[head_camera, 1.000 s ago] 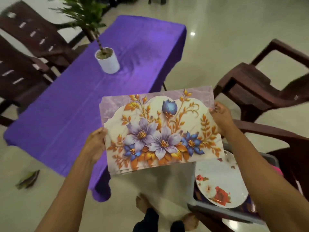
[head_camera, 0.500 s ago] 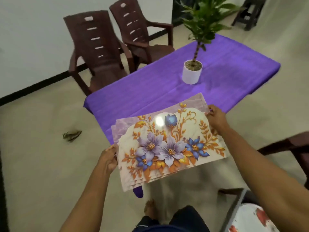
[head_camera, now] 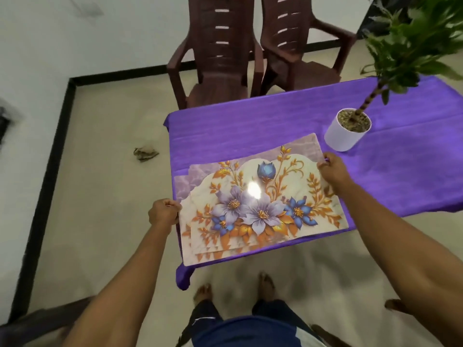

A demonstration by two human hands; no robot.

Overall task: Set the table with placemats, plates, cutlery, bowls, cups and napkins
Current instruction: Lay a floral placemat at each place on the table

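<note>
At near-left corner of purple-clothed bench (head_camera: 288, 126): fanned stack of glossy floral rectangular placemats (head_camera: 260, 209), left hand (head_camera: 164, 214) pinching left edge, right hand (head_camera: 332, 170) pinching far-right corner. Probably placemat step; next, peeling one off. Beyond, white potted plant (head_camera: 347, 132).

I see the placemats (head_camera: 260, 209) stacked at the table (head_camera: 250, 126) corner nearest me — potted plant (head_camera: 348, 131) to their right. Two chairs (head_camera: 220, 58) stand behind the table.

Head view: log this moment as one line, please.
stack of floral placemats: over near corner of purple-clothed table | left hand: grips left edge | right hand: pinches far right corner | nothing laid out yet
</note>
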